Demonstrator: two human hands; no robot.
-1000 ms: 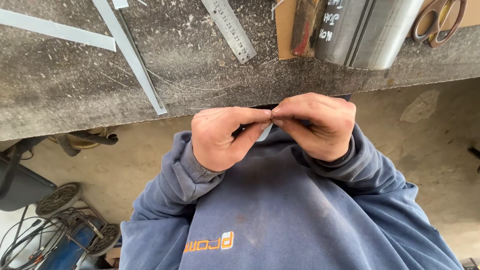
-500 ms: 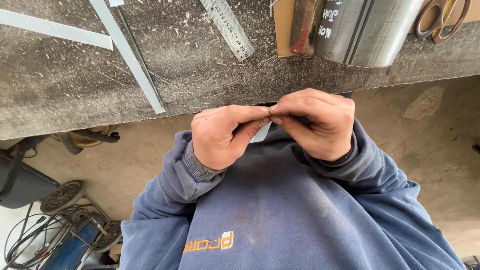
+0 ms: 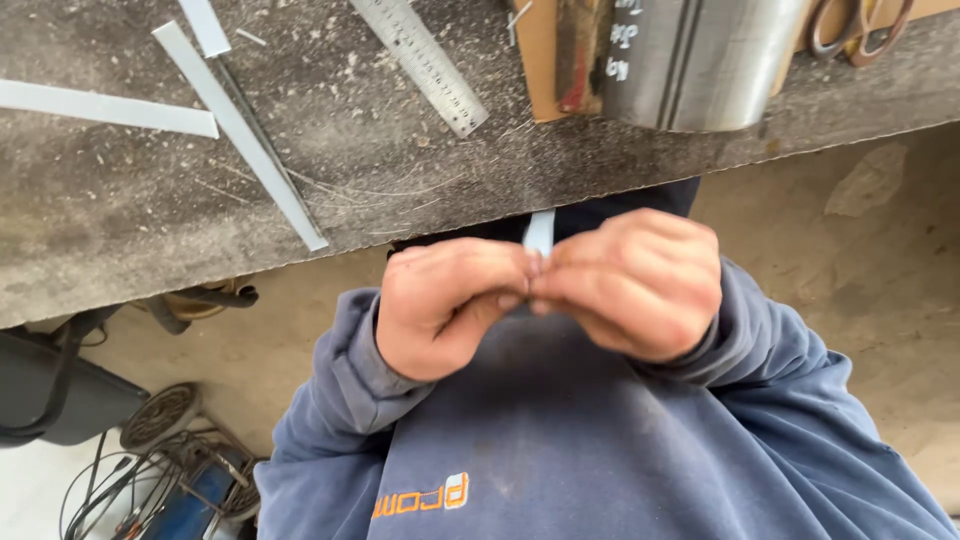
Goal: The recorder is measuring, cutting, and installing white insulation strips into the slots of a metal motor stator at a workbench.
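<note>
My left hand [image 3: 445, 305] and my right hand [image 3: 635, 280] meet fingertip to fingertip in front of my chest, just below the workbench edge. Both pinch a small pale blue-grey strip [image 3: 539, 232], whose end sticks up between the thumbs. Most of the strip is hidden inside the fingers. Blue sweatshirt sleeves cover both wrists.
The grey workbench [image 3: 130, 220] carries pale metal strips [image 3: 240, 130], a steel ruler [image 3: 420, 62], a shiny metal cylinder [image 3: 700, 60], a cardboard piece [image 3: 540, 60] and scissors [image 3: 860, 25]. On the floor at lower left lie cables and a wheeled machine [image 3: 160, 470].
Both hands stay pinched together on the strip and have shifted slightly right and down; the strip's end now shows more above the thumbs.
</note>
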